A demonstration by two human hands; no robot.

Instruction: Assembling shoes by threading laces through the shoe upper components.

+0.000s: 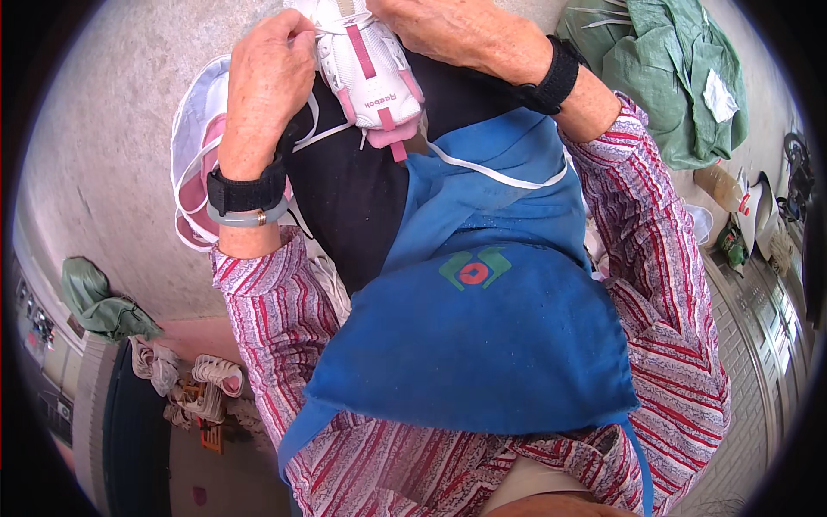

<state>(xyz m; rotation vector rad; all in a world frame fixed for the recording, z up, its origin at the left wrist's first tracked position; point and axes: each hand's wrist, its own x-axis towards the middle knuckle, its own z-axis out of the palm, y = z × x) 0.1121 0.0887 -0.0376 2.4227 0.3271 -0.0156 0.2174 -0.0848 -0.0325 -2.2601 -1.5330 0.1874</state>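
Observation:
A white and pink sneaker (370, 73) lies across my lap, its pink heel tab toward me. My left hand (274, 65) is closed at its left side, thumb and forefinger pinching a white shoelace (326, 33) near the eyelets. At the upper edge of the view, my right hand (461, 33) reaches over the far right side of the sneaker with fingers bent; the fingertips are partly cut off, so what they grip is unclear. A loose white lace (508, 178) loops over my blue apron (474, 336).
Beside my left wrist are more white and pink shoe pieces (202, 146). A green woven sack (672, 77) stands on the concrete floor (112, 155) at upper right. Another green sack (99, 302) lies at left, above several pale shoes (215, 375) by a small wooden stool (211, 438).

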